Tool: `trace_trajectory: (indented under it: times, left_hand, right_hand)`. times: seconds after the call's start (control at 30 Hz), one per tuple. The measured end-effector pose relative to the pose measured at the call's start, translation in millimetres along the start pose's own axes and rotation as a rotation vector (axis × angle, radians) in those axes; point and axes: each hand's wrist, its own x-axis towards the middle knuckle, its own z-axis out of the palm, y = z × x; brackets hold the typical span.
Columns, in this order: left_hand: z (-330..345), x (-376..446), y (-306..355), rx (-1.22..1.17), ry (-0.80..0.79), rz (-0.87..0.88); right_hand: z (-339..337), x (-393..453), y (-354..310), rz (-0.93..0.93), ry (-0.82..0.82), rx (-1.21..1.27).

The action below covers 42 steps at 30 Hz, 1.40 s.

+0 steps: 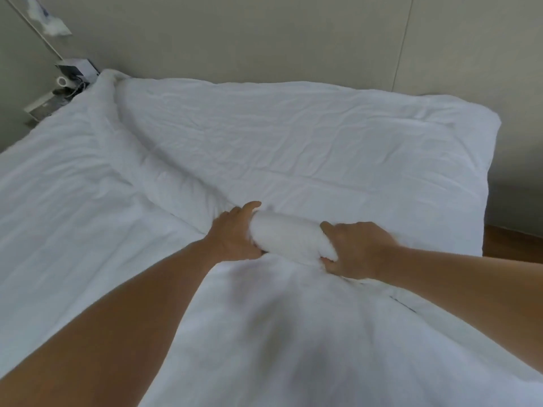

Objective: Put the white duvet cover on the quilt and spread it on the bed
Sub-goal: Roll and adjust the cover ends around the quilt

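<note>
Between both grips: bunched wad of quilt [289,240], soft, light, bulky, compressible. Left hand [235,235] and right hand [357,251] curled round its ends, clamping it. Cover [279,333] slack, thin, draped toward wearer from grips; rest spread beyond across bed [73,201]. Best hold: corners or thick folds. Count: one quilt, one cover, two hands.

A single head-worn wide-angle view looks forward and down, close over the bed [293,136], facing the wall [264,36] at twelve o'clock.

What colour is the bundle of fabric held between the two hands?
White, plain with no pattern. The bundle of fabric shows best in the head view.
</note>
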Motion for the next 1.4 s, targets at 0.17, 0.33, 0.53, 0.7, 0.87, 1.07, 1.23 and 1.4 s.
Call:
trace_trajectory:
  times: [0.17,0.33,0.53,0.7,0.87,1.07,1.23,1.4]
  left_hand:
    - [-48.9,14.7,1.7,0.481,-0.245,0.231]
    - [-43.4,30.2,4.3,0.622,-0.244,0.282]
    - [5.7,-16.1,-41.7,0.393,0.253,0.172]
    - [30.7,-48.0,-43.7,0.292,0.496,0.124]
    - [-37.3,-35.9,-55.1,0.324,-0.158,0.23]
    - [-69.7,17.7,-29.0,0.766,-0.551,0.469]
    - [-25.3,-8.1,-73.3,0.535,-0.306,0.256]
    - [23.2,-43.9,-117.6,0.307,0.439,0.607]
  right_hand:
    - [8.3,-15.9,-15.6,-0.132,0.072,-0.116]
    - [7.2,-19.6,-19.6,-0.106,0.103,-0.105]
    - [-13.0,-36.7,-3.0,0.214,-0.091,0.119]
    - [7.9,-62.3,-12.4,0.197,0.012,-0.08]
    - [40.2,-77.0,-20.0,0.023,0.285,-0.267]
    - [39.3,-97.5,-26.1,-0.016,0.421,-0.176]
    - [15.4,-88.4,-33.9,0.054,0.252,-0.056]
    - [-30.5,-41.2,-57.0,0.363,-0.404,0.136]
